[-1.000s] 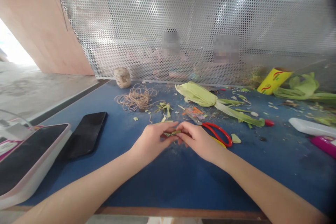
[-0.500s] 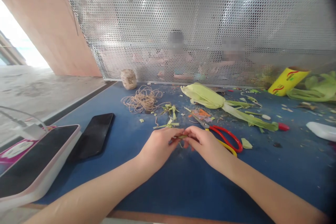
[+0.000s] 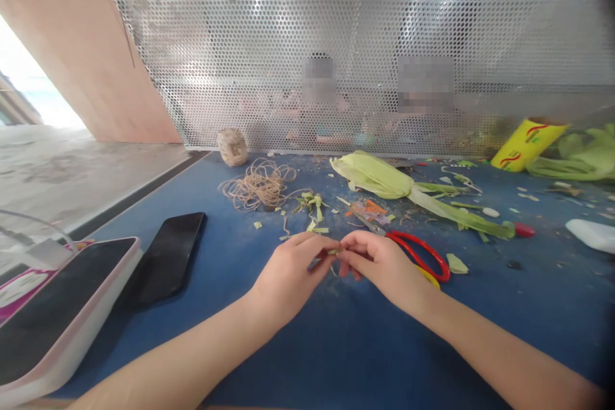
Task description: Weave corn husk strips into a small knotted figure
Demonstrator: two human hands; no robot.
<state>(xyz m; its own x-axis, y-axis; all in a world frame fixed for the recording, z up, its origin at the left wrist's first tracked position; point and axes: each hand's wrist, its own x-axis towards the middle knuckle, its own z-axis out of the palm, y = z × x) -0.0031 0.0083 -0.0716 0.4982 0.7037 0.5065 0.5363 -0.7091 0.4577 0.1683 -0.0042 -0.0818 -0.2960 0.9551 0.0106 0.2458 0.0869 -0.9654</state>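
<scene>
Pale-edged device: we see a dark-topped slab point(image 3: 62, 307) cut off by the left edge, a white plug point(image 3: 50, 256) and pale cable point(image 3: 43, 218) beside it.
Phone: a black phone point(image 3: 170, 259) lies just beside the slab, its screen dark.
Lump: a pale, rounded lump point(image 3: 232, 147) stands near the panel; we cannot tell what it is.
Twine: a loose tangle of twine point(image 3: 259, 184) lies on the blue tabletop point(image 3: 307, 346).
Left hand: the left hand point(image 3: 293, 275) has thumb and fingertips drawn together, pinching a small greenish strip; the lower fingers are mostly hidden.
Green knot: a knotted green bundle point(image 3: 314, 205) sits beyond the fingers, its shape hard to follow.
Strip: the greenish strip point(image 3: 333, 252) is between both hands' fingertips, which cover most of it.
Panel: through a perforated panel point(image 3: 288, 25) we make out two people, blurred.
Husk: a pale-green husk point(image 3: 377, 176) lies bound, with a red tip point(image 3: 523, 230).
Right hand: the right hand point(image 3: 384, 269) meets the left, thumb and forefinger pinching the strip, the other fingers curled and partly hidden.
Scissors: the red-handled scissors point(image 3: 425, 253) lie partly behind the right hand.
Tube: a yellow tube point(image 3: 528, 144) leans near more husks point(image 3: 586, 154), cut off at the right edge.
</scene>
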